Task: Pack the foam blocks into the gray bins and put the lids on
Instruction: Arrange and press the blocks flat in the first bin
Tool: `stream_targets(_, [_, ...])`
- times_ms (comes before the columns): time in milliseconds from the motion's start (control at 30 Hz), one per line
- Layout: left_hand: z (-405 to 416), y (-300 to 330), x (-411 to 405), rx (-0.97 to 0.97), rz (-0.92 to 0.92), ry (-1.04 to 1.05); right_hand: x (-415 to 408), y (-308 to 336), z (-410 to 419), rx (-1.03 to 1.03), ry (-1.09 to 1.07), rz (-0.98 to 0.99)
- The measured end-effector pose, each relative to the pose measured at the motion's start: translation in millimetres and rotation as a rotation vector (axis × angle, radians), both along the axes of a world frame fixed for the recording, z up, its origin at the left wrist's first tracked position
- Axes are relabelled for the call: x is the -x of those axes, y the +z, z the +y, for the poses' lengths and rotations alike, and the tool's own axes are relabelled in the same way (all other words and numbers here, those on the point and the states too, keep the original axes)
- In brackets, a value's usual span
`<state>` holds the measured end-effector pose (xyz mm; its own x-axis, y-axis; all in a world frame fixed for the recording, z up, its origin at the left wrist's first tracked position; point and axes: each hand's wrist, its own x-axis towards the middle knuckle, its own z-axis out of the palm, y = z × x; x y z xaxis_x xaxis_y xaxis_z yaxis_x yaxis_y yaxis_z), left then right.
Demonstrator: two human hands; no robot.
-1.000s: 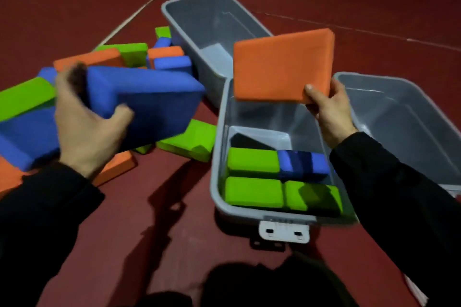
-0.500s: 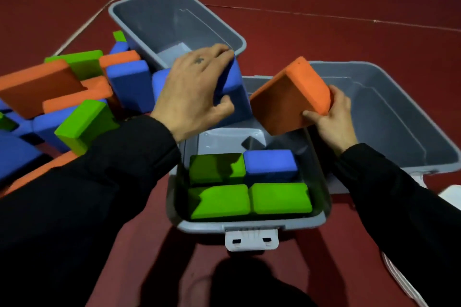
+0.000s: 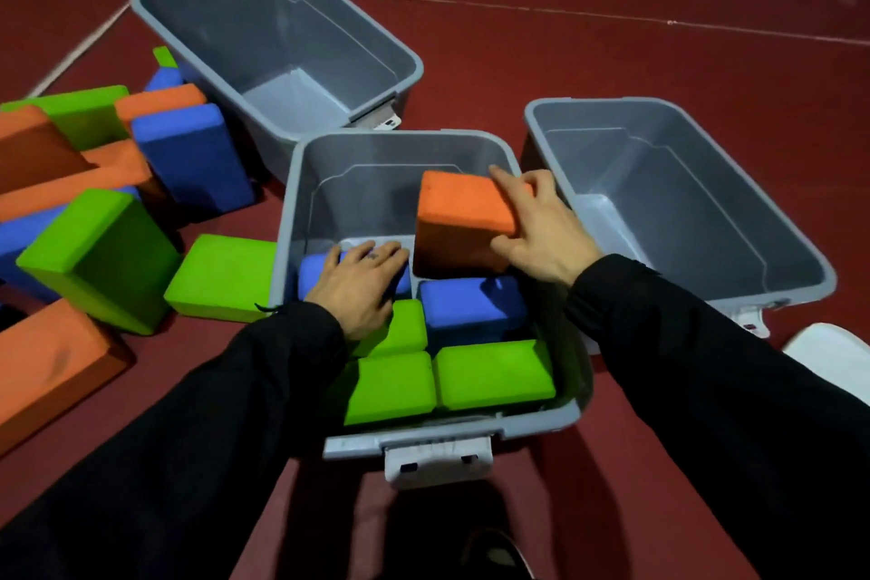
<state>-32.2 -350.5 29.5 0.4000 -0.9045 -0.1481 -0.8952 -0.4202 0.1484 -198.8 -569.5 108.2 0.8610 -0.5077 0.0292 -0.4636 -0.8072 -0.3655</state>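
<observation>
The left hand (image 3: 358, 290) is lying flat, fingers straight, on a blue block (image 3: 313, 273) at the back left of the near bin (image 3: 452, 431). The right hand (image 3: 541, 231) is gripping an orange block (image 3: 463, 221) with curled fingers and thumb; this block is standing tilted inside the same bin, above a second blue block (image 3: 473, 306). Three green blocks (image 3: 492, 374) are lying in the front part of this bin. Two more gray bins, the far bin (image 3: 282, 42) and the right bin (image 3: 673, 203), are sitting open on the red floor (image 3: 565, 61). A pile (image 3: 99, 203) of loose blocks is lying to the left. A white lid (image 3: 833, 358) is showing at the right edge.
</observation>
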Motion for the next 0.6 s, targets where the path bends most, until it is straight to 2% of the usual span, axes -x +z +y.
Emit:
stream_targets(200, [2.3,-27.0,5.8,0.000,0.095,0.035,-21.8,-15.3,-3.5,0.013,0.107,0.197])
stream_targets(433, [5.6,-33.1,2.3,0.128,0.127,0.056,-27.5,-43.8,-23.5,0.146,0.162,0.452])
stream_targets(533, [1.7,-34.1,1.7,0.104,0.097,0.044,-37.6,-43.6,-21.3,0.089,0.157,0.500])
stream_targets(600, [0.7,-35.1,4.2,0.071,0.024,0.080,-46.1,-50.2,-15.0,0.032,0.112,0.458])
